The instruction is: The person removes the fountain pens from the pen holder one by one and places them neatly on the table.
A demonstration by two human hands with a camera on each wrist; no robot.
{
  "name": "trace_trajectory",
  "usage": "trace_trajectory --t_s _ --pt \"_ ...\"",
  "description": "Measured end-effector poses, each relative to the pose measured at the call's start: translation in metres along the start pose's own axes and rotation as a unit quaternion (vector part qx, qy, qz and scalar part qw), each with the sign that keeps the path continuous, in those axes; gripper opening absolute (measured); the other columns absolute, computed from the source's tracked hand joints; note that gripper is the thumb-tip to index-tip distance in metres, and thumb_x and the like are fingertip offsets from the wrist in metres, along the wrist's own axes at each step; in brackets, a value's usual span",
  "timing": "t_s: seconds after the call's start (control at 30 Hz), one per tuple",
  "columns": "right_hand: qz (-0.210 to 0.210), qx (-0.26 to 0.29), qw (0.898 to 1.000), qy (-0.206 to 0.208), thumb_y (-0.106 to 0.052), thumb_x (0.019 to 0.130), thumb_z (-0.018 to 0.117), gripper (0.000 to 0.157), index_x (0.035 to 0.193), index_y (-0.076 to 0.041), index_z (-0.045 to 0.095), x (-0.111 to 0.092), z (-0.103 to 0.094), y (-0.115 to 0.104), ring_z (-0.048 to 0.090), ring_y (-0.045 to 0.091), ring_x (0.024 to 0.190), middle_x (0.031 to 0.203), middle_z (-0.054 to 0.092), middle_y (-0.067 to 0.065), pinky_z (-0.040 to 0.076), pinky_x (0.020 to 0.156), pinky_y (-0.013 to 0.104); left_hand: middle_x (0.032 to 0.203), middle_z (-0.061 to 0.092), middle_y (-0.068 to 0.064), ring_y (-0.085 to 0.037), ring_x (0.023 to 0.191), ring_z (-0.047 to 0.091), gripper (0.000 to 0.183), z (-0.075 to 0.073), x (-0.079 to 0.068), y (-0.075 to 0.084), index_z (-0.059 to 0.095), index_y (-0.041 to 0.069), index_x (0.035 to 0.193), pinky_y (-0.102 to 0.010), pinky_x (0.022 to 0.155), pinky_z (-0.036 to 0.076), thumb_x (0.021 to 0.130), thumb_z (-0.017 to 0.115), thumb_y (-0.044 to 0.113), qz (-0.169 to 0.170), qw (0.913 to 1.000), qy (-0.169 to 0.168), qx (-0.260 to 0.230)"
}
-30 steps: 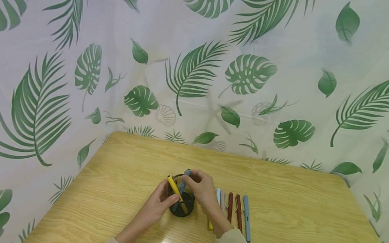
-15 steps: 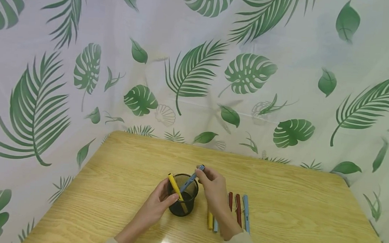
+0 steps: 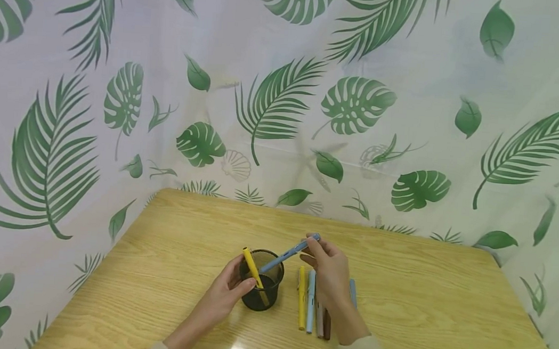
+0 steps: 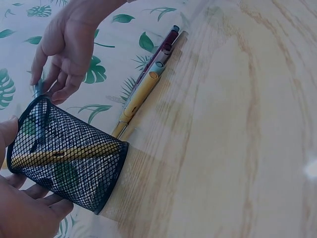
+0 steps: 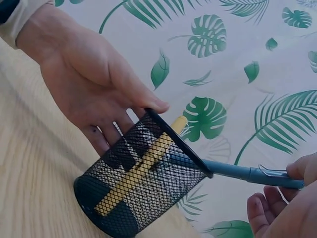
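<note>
A black mesh pen cup (image 3: 254,301) stands on the table, and my left hand (image 3: 221,295) holds it at its left side, thumb near the rim. Inside leans a yellow pen (image 3: 252,265), its end sticking out above the rim beside the thumb. My right hand (image 3: 333,276) pinches the clip end of a blue pen (image 3: 285,256), which slants across the rim with its lower end inside the cup. In the right wrist view the silver clip (image 5: 272,171) of this blue pen shows close to the fingers.
Right of the cup several pens lie side by side: a yellow one (image 3: 302,301), a light blue one (image 3: 310,307), a grey one (image 3: 320,324), a dark red one (image 3: 327,327) and a blue one (image 3: 353,292), partly hidden by the right arm. A leaf-patterned curtain (image 3: 279,180) hangs behind the table.
My right hand has moved right and slightly up, tilting the blue pen from steep to a low slant and drawing more of it out of the cup. The left hand and cup stay put.
</note>
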State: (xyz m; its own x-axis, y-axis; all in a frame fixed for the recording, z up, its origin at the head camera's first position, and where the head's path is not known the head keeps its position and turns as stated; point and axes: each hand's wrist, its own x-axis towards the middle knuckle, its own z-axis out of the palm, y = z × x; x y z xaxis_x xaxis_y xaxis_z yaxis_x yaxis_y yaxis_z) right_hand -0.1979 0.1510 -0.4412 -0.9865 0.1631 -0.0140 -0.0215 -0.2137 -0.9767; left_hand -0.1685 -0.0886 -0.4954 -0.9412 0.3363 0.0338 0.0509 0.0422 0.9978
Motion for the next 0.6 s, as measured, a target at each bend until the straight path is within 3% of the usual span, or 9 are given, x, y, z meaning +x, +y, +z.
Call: trace_trajectory --t_s 0.17,0.4,0.6 --pt "0.012 0.056 0.998 -0.01 -0.013 0.108 0.057 0.03 0.126 0.011 0.059 0.001 -0.01 -0.004 0.067 0.018 0.099 0.111 0.067 0.006 0.057 0.095 0.032 0.165 0.028 -0.024 -0.043 0.151 0.027 0.073 0.0 0.001 -0.001 0.018 0.007 0.165 -0.06 0.121 0.025 0.107 0.06 0.025 0.002 0.9999 -0.005 -0.008" --pt "0.055 0.127 0.99 -0.016 -0.013 0.111 0.05 0.034 0.137 0.009 0.05 0.002 -0.027 -0.014 0.063 0.02 0.105 0.118 0.062 0.01 0.052 0.104 0.034 0.164 0.029 -0.024 -0.043 0.151 0.027 0.071 0.0 0.001 0.002 0.019 0.006 0.164 -0.059 0.122 0.022 0.108 0.059 0.022 0.006 0.9999 -0.008 -0.014" --pt "0.061 0.157 0.986 -0.017 -0.015 0.111 0.051 0.021 0.12 0.001 0.059 0.004 -0.048 -0.02 0.059 0.022 0.109 0.116 0.061 0.008 0.048 0.108 0.034 0.164 0.029 -0.025 -0.043 0.152 0.025 0.072 0.0 0.001 0.003 0.02 0.005 0.164 -0.058 0.123 0.019 0.107 0.061 0.023 0.005 1.0 0.0 -0.008"
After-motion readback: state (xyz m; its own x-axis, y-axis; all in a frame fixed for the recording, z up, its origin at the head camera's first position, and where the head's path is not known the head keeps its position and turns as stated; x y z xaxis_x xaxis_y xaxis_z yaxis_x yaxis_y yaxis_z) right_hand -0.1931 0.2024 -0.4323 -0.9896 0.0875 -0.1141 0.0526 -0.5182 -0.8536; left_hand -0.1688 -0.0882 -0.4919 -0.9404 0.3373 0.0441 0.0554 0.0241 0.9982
